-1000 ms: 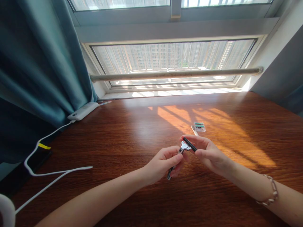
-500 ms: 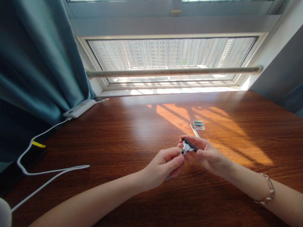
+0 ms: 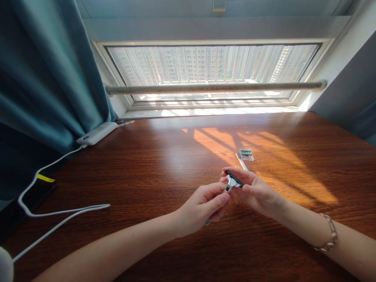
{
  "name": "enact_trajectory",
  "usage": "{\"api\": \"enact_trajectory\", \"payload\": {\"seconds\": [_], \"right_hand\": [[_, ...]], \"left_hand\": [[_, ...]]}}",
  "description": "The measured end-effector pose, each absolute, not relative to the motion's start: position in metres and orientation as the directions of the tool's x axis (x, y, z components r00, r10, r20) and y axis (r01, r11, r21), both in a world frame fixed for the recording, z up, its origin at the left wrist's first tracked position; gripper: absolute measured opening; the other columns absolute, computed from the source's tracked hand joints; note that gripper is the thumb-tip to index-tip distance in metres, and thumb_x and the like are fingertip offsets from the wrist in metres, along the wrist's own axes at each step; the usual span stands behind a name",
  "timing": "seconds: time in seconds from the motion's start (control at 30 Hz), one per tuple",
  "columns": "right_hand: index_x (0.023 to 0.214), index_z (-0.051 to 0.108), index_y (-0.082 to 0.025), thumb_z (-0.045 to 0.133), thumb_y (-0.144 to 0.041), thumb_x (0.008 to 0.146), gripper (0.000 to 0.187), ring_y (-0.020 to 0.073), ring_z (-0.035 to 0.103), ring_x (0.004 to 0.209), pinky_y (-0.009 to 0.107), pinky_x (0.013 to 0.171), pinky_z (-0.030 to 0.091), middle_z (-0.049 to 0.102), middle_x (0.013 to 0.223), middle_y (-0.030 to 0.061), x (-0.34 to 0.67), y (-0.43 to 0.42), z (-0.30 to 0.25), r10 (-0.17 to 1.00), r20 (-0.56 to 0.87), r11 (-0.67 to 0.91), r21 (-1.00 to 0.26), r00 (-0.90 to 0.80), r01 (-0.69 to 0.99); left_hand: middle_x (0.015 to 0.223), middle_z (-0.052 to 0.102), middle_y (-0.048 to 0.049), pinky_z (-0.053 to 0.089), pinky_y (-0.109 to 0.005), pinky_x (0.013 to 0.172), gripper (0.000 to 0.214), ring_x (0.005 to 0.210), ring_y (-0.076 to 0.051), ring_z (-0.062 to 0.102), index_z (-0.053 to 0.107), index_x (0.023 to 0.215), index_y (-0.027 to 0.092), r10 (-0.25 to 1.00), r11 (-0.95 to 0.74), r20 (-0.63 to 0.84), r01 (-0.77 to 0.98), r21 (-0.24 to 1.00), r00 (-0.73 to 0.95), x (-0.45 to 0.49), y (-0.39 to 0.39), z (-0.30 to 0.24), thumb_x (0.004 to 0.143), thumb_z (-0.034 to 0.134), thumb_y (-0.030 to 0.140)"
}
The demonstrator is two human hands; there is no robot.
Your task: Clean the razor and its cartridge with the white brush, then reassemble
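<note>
My left hand (image 3: 202,206) is closed round the handle of a silver razor (image 3: 228,186), whose lower end pokes out under my fingers. My right hand (image 3: 255,190) pinches the black blade cartridge (image 3: 234,178) at the razor's head between thumb and fingers. Both hands hover just above the wooden table (image 3: 152,172), near its middle. Just beyond my right hand lie a clear case of spare cartridges (image 3: 246,154) with green strips and a pale thin stick (image 3: 241,161).
A white power bank (image 3: 96,133) sits at the table's far left by the teal curtain (image 3: 47,74), its white cable (image 3: 58,211) looping along the left side. A window with a metal rail (image 3: 214,87) runs behind the table. Sunlight patches the right half.
The hands and razor have stayed nearly still; my right fingers shifted slightly on the cartridge. The camera tilted down a little.
</note>
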State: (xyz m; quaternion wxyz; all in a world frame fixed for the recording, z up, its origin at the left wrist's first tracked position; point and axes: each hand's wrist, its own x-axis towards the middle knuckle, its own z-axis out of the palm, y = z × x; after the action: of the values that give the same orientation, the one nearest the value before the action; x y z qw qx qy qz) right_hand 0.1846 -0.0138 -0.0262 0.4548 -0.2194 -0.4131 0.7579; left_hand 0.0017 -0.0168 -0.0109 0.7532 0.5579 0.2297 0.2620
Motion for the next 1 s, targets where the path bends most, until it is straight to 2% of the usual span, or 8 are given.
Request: {"api": "enact_trajectory", "payload": {"seconds": [0.5,0.8,1.0], "right_hand": [[0.108,0.061,-0.026,0.072,-0.030,0.067,0.042,0.0138,0.053,0.101,0.027,0.093,0.034,0.060,0.113,0.0017,0.1837,-0.0129,-0.0290,0.884,0.021,-0.250,-0.823,-0.468,-0.510],[0.108,0.061,-0.026,0.072,-0.034,0.066,0.044,0.0168,0.054,0.100,0.033,0.096,0.032,0.060,0.111,0.0039,0.1831,-0.0137,-0.0282,0.885,-0.005,-0.256,-0.841,-0.465,-0.476],[0.107,0.061,-0.027,0.072,-0.033,0.066,0.043,0.0161,0.054,0.099,0.031,0.094,0.034,0.060,0.111,0.0033,0.1829,-0.0140,-0.0282,0.887,-0.013,-0.264,-0.835,-0.462,-0.483]], "left_hand": [[0.056,0.036,0.0042,0.025,-0.020,0.044,0.026,0.047,-0.005,0.031,0.044,0.075,0.014,0.702,0.227,-0.053,-0.153,0.962,0.711,0.0023,-0.0180,-0.0129,0.087,0.044,0.038],[0.055,0.036,0.0045,0.024,-0.021,0.042,0.028,0.046,-0.006,0.029,0.044,0.075,0.014,0.679,0.218,-0.044,-0.144,0.965,0.733,0.0026,-0.0181,-0.0108,0.086,0.043,0.040],[0.056,0.036,0.0045,0.024,-0.021,0.042,0.027,0.046,-0.006,0.030,0.046,0.080,0.014,0.677,0.237,-0.059,-0.141,0.961,0.733,0.0026,-0.0183,-0.0117,0.086,0.043,0.040]]}}
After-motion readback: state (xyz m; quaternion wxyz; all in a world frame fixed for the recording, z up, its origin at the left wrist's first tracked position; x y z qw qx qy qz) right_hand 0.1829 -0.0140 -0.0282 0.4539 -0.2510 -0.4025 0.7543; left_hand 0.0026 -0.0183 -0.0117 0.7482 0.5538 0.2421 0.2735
